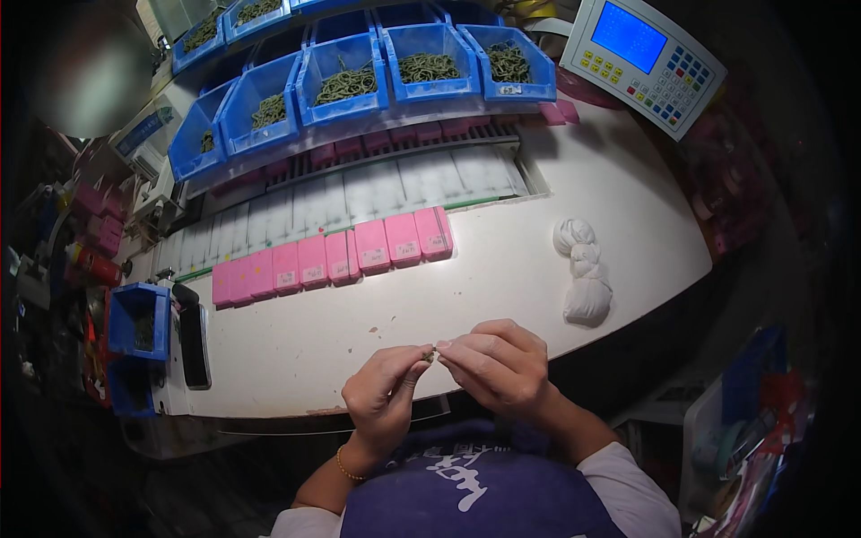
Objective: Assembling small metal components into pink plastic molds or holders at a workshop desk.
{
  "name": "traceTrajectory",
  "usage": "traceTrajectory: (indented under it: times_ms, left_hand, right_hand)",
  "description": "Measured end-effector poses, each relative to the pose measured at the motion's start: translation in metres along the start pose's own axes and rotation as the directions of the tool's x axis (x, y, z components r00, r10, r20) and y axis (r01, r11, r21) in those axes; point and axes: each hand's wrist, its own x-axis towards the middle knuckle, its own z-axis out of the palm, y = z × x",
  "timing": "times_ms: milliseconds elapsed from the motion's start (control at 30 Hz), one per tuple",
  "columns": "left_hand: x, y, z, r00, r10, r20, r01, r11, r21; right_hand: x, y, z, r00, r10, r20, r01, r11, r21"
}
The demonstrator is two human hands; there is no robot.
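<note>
Above the table's front edge, my left hand (381, 387) pinches a small dark-green piece (429, 356) between thumb and forefinger. My right hand (502, 363) meets it from the other side, thumb and fingertips pressed together at the piece's upper end. Most of the piece is hidden by the fingers, so its exact kind is unclear. Beyond my hands, a slanting row of pink rectangular blocks (341, 256) with small labels lies on the white table. A knotted white cloth bundle (587, 300) rests to the right of my right hand.
Blue open-front bins (345, 103) at the back hold green twisted strands. A white keypad unit with a blue screen (630, 36) stands at the back right. To the left are a black phone-like slab (194, 345) and a small blue bin (141, 345). The white tabletop (511, 269) curves off at right.
</note>
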Motion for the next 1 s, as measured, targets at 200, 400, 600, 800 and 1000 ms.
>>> traceTrajectory:
  times_ms: [200,400,600,800,1000]
  left_hand:
    - [0.0023,0.0015,-0.0012,0.997,0.069,0.023,-0.071,0.995,0.066]
    - [0.0027,0.0028,-0.002,0.997,0.067,0.039,-0.07,0.994,0.085]
    - [0.0055,0.0039,-0.0042,0.99,0.122,0.068,-0.13,0.983,0.132]
    - [0.0031,0.0017,-0.004,0.989,0.136,0.064,-0.143,0.98,0.136]
    - [0.002,0.0014,-0.0032,0.992,0.106,0.062,-0.113,0.988,0.108]
  right_hand:
    - [-0.0004,0.0017,0.0005,0.999,-0.037,-0.001,0.037,0.999,-0.019]
    - [0.0013,0.002,-0.0015,0.999,-0.047,0.01,0.047,0.999,-0.021]
    - [0.0014,0.0039,-0.004,0.997,-0.062,0.04,0.063,0.998,-0.029]
    - [0.0022,0.0027,-0.0035,0.997,-0.061,0.038,0.063,0.997,-0.034]
    - [0.0003,0.0026,-0.0017,0.998,-0.049,0.029,0.051,0.998,-0.038]
